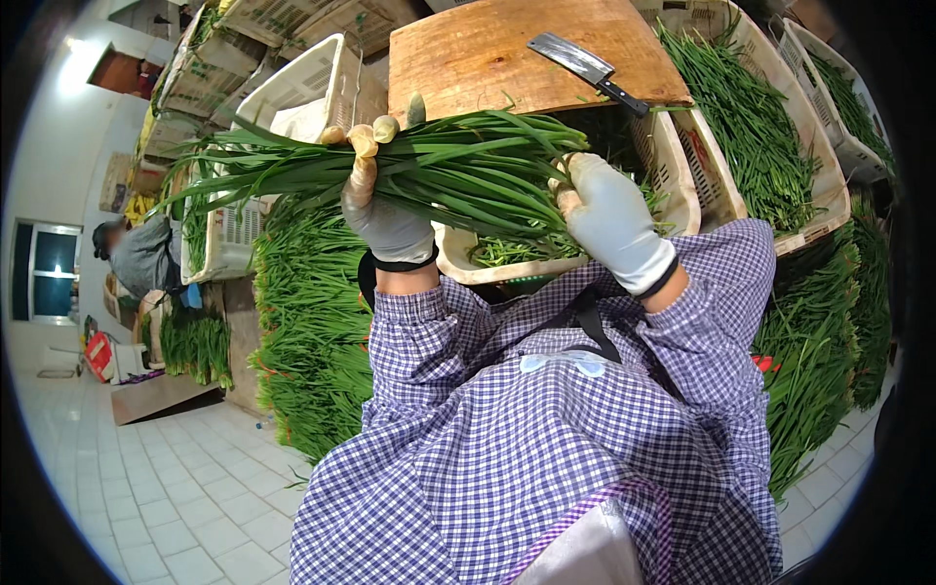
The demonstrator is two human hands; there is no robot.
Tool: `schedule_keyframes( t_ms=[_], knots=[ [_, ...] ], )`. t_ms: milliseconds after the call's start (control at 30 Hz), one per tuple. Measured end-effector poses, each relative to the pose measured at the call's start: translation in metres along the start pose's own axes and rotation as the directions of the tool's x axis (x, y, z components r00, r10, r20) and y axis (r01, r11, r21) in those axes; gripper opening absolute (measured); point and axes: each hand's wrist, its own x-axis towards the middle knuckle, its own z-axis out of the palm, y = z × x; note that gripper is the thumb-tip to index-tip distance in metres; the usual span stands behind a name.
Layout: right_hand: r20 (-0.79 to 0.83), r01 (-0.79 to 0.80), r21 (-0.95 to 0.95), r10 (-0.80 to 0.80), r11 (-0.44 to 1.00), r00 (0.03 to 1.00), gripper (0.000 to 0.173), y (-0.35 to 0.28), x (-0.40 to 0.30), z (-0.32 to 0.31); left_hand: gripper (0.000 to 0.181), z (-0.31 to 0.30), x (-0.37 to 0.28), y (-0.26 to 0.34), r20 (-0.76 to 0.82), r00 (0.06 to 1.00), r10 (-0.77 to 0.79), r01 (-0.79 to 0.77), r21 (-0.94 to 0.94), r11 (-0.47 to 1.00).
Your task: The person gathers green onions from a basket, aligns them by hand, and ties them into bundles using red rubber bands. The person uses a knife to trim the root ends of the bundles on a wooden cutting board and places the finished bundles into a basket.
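Observation:
A long bundle of green garlic chives (pixel 468 161) lies crosswise between my two gloved hands, above a white plastic crate (pixel 512 270). My left hand (pixel 384 201) grips the bundle near its middle, the fingers wrapped up over it. At the right end of the bundle, my right hand (pixel 610 212) has its thumb and fingers closed around the stalks. Both gloves are pale with soiled fingertips. Beyond the bundle, a cleaver with a black handle (pixel 578 62) rests on a wooden board (pixel 468 58), its handle reaching past the board's near edge.
Right of the board stands a large crate of loose chives (pixel 760 131). Stacked chive bundles (pixel 314 329) rise at my left, more (pixel 812 351) at my right. Another white crate (pixel 314 80) is at the upper left. A person in grey (pixel 142 252) is at the far left.

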Motion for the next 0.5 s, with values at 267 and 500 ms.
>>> schedule_keyframes(
  t_ms=[267, 500],
  knots=[
    [0.134, -0.212, -0.179, 0.238, 0.961, 0.962, 0.023, 0.107, -0.029, -0.001, 0.028, -0.021, 0.009, 0.039, -0.034, 0.994, 0.103, -0.105, -0.059, 0.993],
    [0.265, -0.278, 0.655, 0.130, 0.702, 0.955, 0.028, 0.000, 0.008, -0.037, 0.029, -0.019, 0.007, 0.020, -0.027, 0.992, 0.120, -0.123, -0.166, 0.979]
  ],
)
